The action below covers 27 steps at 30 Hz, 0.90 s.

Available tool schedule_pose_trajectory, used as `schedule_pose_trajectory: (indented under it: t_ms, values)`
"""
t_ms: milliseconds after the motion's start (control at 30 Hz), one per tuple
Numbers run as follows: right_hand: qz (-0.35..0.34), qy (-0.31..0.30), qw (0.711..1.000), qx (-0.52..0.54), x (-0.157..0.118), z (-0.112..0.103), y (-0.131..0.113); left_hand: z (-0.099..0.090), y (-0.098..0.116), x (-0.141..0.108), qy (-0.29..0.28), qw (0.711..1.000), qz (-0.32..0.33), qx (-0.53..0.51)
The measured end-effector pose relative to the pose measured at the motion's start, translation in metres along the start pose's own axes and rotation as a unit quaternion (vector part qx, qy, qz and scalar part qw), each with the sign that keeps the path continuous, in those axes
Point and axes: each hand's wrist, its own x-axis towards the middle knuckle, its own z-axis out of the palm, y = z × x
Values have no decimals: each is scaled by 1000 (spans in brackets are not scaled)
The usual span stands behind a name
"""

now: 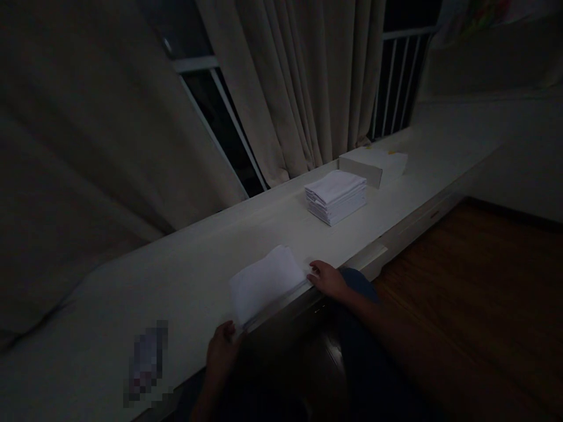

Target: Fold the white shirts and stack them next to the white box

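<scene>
A folded white cloth (pixel 264 281) lies at the front edge of a long white counter (pixel 185 275). My left hand (pixel 221 350) pinches its near left corner. My right hand (pixel 328 278) holds its right corner at the counter's edge. Farther along the counter sits a neat stack of folded white cloths (pixel 336 196). Behind that stack stands a white box (pixel 372 164).
Beige curtains (pixel 290 88) hang behind the counter over a dark window with white bars (pixel 396 76). A dark wooden floor (pixel 475 305) lies to the right. A small blurred object (pixel 147 360) rests on the counter at the near left. The room is dim.
</scene>
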Motion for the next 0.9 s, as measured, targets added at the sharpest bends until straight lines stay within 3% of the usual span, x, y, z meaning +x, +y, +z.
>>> schedule_pose_trajectory:
  t_ms: [133, 367, 567, 733, 900]
  values:
    - [-142, -61, 983, -103, -11, 26, -18, 14, 9, -9, 33, 998, -11, 52]
    - [-130, -62, 972, -183, -11, 54, -5, 22, 26, -12, 102, 979, 11, 179]
    - [-169, -46, 957, -230, -11, 59, 4, 28, 22, 0, 110, 984, 5, 139]
    - [-186, -29, 955, -230, -11, 57, 1, 27, 17, -3, 169, 959, 129, 188]
    - [-158, -71, 966, -191, -4, 49, 1, 27, 8, -5, 144, 947, 216, 187]
